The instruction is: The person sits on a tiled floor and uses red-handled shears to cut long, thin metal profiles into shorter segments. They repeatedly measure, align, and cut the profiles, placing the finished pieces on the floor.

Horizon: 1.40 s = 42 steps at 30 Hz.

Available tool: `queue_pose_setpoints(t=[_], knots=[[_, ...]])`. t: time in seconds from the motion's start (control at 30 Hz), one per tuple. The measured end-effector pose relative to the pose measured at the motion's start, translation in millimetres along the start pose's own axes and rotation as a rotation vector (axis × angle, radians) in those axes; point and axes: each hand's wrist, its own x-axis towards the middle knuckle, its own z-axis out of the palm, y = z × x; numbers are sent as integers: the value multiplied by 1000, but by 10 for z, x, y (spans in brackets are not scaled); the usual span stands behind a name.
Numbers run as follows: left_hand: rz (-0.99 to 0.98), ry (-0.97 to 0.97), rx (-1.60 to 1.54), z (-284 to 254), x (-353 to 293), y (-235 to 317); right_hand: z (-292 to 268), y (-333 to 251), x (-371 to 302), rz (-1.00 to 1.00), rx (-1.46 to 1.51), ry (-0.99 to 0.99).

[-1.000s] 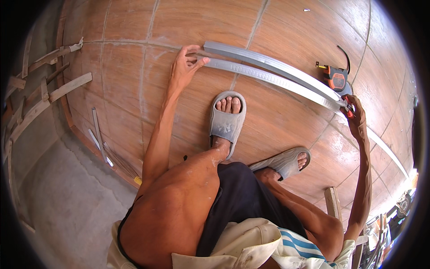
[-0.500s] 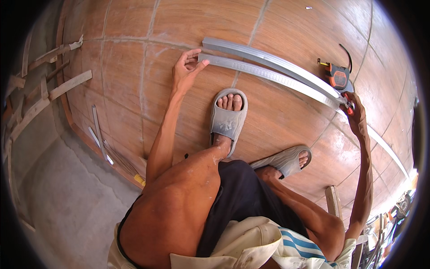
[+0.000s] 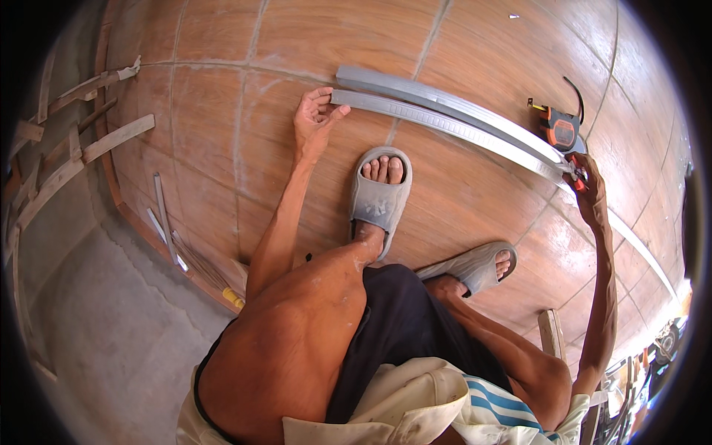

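Note:
Two long silvery metal profiles lie side by side on the tiled floor. The nearer profile [image 3: 437,120] has a slotted or ribbed face and runs on past my right hand; the farther profile [image 3: 437,96] ends beside that hand. At the nearer one's left end is my left hand [image 3: 314,124], thumb and fingers apart, fingertips close to or touching the end. My right hand [image 3: 589,191] is closed round a red-handled tool [image 3: 578,176] where the profiles meet. Its jaws are too small to make out. Just beyond lies an orange and black tape measure [image 3: 561,130], its blade tip out.
My sandalled feet [image 3: 380,189] stand on the tiles near the profiles. Wooden slats [image 3: 119,139] stick out at the left, with thin metal pieces [image 3: 165,219] below them. A wooden piece [image 3: 551,334] stands by my right leg. Assorted clutter [image 3: 664,345] fills the lower right.
My left thumb has come off the nearer profile's end, and that hand has shifted slightly right and down. My right hand with the red-handled tool has stayed almost still.

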Motion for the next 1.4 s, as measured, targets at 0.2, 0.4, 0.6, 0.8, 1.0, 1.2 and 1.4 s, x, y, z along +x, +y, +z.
queue_pose_setpoints(t=[0.2,0.4,0.6,0.8,1.0,1.2,1.4], knots=[[-97,-39,69,-28,33,200,25,-63,12,-116,-1,50],[-234,-97,178,-28,269,495,37,-117,54,-149,-15,37],[-356,-57,181,-64,261,548,-23,-101,39,-129,-13,-56],[-352,-69,157,-169,193,536,-33,-178,30,-83,-7,-91],[-320,-104,183,-231,97,587,-32,-119,19,-78,-27,-93],[-259,-22,162,-187,78,531,23,-132,105,-109,-6,-120],[-192,-108,309,-85,139,349,-300,-80,-30,-87,-115,-39]])
